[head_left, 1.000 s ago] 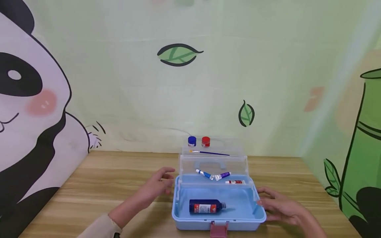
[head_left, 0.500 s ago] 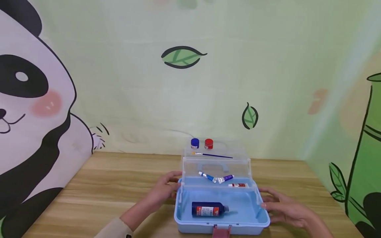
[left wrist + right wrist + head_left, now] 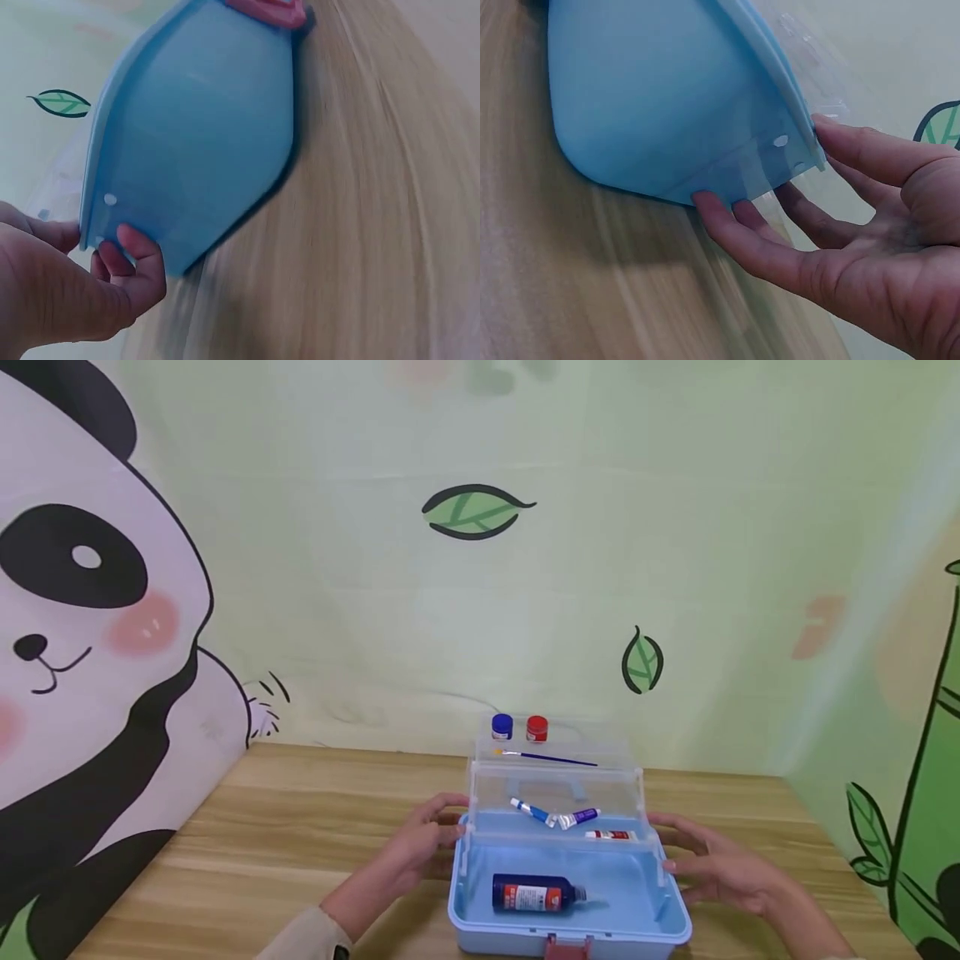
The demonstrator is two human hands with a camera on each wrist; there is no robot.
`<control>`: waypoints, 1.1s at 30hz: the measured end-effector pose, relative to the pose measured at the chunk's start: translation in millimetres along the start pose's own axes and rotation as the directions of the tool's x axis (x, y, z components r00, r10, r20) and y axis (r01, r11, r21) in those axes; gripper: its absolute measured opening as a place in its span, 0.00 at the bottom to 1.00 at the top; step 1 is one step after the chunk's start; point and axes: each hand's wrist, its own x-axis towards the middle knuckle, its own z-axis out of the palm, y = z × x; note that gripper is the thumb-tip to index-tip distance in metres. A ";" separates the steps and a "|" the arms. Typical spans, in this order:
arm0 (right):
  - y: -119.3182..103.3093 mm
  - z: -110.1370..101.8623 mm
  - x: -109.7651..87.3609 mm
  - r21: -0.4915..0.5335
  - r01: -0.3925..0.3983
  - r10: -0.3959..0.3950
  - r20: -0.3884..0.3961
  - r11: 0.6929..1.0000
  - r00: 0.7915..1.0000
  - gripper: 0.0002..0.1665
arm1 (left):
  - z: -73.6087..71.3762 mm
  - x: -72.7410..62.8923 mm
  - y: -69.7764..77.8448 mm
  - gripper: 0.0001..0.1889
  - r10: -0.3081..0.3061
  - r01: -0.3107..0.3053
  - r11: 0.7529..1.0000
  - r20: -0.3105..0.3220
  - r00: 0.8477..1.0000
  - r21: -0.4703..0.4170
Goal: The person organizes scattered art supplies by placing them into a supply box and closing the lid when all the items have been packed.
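A light blue plastic storage box (image 3: 510, 942) stands unfolded on the table, its clear upper trays (image 3: 557, 842) raised toward the back. My left hand (image 3: 420, 843) grips its left side near the back corner; in the left wrist view the thumb lies at the rim and the fingers curl under it. On the opposite side, my right hand (image 3: 723, 864) holds the box (image 3: 667, 90), thumb on the rim and fingertips against the outer wall. Inside the base lies a dark blue bottle (image 3: 528, 893) with a red and white label. A pink latch (image 3: 566, 947) hangs at the front.
Blue (image 3: 534, 812), purple (image 3: 580, 818) and red-white paint tubes (image 3: 611, 835) lie in the lower clear tray. Higher up are a paintbrush (image 3: 551, 758), a blue jar (image 3: 502, 727) and a red jar (image 3: 537, 729). A printed backdrop (image 3: 360, 635) rises behind the wooden table (image 3: 337, 793).
My left hand has moved right, from beside the box onto its left side. The right hand stays at the right side. The whole head view has shifted slightly.
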 end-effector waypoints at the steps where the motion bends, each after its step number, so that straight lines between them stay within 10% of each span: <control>1: 0.6 -0.1 0.3 0.009 0.001 -0.001 0.008 1.000 1.000 0.41 | 0.1 -0.3 -0.2 0.22 -0.013 0.013 1.000 -0.005 1.000 -0.025; 33: 11.8 12.9 -9.8 0.037 0.049 -0.045 -0.089 0.998 0.995 0.40 | 3.3 1.0 -6.4 0.15 -0.017 -0.003 0.975 -0.091 0.996 -0.224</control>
